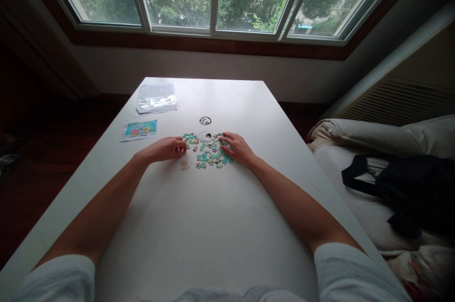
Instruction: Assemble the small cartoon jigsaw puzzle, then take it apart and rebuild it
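Small jigsaw puzzle pieces (209, 157), mostly turquoise with some yellow and pink, lie loose between my hands on the white table (199, 226). At the left edge of the pile, my left hand (166, 149) has its fingers curled together by the pieces; whatever is between the fingertips is too small to make out. On the right side, my right hand (239, 149) rests with fingers apart, its fingertips touching pieces. A few pale pieces (184, 165) lie separately, nearer to me than my left hand.
A colourful picture sheet (139, 129) lies beyond my left hand, with a clear plastic bag over papers (156, 98) behind it. Round table fittings (205, 121) sit behind the pile. To the right stands a sofa (341, 160) with dark cloth (415, 188); a window is ahead.
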Motion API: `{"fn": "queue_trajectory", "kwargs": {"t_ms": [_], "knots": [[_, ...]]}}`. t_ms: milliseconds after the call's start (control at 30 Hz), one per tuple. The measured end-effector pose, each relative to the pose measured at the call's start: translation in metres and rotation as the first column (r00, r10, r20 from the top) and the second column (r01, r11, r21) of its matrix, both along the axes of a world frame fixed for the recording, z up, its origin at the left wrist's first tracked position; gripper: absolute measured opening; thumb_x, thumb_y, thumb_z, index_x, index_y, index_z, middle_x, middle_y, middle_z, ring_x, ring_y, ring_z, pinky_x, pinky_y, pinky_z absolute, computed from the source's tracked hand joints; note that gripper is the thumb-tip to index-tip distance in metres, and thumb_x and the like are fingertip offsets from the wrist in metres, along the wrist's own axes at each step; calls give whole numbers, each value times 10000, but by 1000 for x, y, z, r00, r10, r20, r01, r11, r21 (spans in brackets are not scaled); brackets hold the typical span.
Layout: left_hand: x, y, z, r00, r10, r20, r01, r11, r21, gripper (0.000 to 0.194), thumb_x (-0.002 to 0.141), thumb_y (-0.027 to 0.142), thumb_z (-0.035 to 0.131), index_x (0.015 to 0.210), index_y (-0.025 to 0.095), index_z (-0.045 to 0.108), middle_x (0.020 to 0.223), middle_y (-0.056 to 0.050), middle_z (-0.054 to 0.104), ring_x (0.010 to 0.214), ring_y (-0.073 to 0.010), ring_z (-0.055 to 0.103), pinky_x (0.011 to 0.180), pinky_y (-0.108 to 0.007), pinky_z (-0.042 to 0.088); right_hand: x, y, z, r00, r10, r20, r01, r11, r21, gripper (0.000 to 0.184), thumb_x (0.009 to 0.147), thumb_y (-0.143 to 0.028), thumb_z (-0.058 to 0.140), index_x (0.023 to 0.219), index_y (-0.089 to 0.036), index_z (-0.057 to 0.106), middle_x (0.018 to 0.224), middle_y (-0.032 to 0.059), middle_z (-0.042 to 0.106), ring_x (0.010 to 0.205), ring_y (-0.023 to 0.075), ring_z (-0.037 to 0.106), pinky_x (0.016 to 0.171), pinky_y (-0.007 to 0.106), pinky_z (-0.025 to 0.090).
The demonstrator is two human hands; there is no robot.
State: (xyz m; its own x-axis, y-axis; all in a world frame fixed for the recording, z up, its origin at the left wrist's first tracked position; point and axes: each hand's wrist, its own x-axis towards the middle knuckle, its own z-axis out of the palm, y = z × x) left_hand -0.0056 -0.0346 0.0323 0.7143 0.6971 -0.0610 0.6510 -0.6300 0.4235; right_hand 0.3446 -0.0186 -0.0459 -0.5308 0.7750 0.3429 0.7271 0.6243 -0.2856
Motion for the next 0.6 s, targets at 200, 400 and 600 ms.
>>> {"fn": "queue_trajectory", "kwargs": {"t_ms": [200,400,600], "knots": [[4,-1,-5,1000,-25,14,24,998,51,157,871,261,568,989,211,659,1008,-44,647,790,-149,590,694,-234,431,0,0,1,1000,2,-1,-2,1000,-1,401,996,-416,539,1362,-273,617,1461,87,552,1352,279,500,1133,468,396],[12,-2,-12,999,-40,13,38,989,140,42,846,212,563,874,206,593,970,-34,631,805,-157,570,716,-249,413,-1,-1,3,1000,0,0,0,1000,-4,401,996,-415,536,1357,-261,623,1461,96,553,1355,280,498,1135,467,392],[19,-5,-15,999,-22,39,18,994,107,115,821,158,520,895,211,589,888,-21,631,749,-150,535,656,-248,382,-2,-1,2,1000,-3,6,4,1000,-12,409,994,-416,537,1365,-262,617,1466,101,550,1365,281,489,1138,473,390]]}}
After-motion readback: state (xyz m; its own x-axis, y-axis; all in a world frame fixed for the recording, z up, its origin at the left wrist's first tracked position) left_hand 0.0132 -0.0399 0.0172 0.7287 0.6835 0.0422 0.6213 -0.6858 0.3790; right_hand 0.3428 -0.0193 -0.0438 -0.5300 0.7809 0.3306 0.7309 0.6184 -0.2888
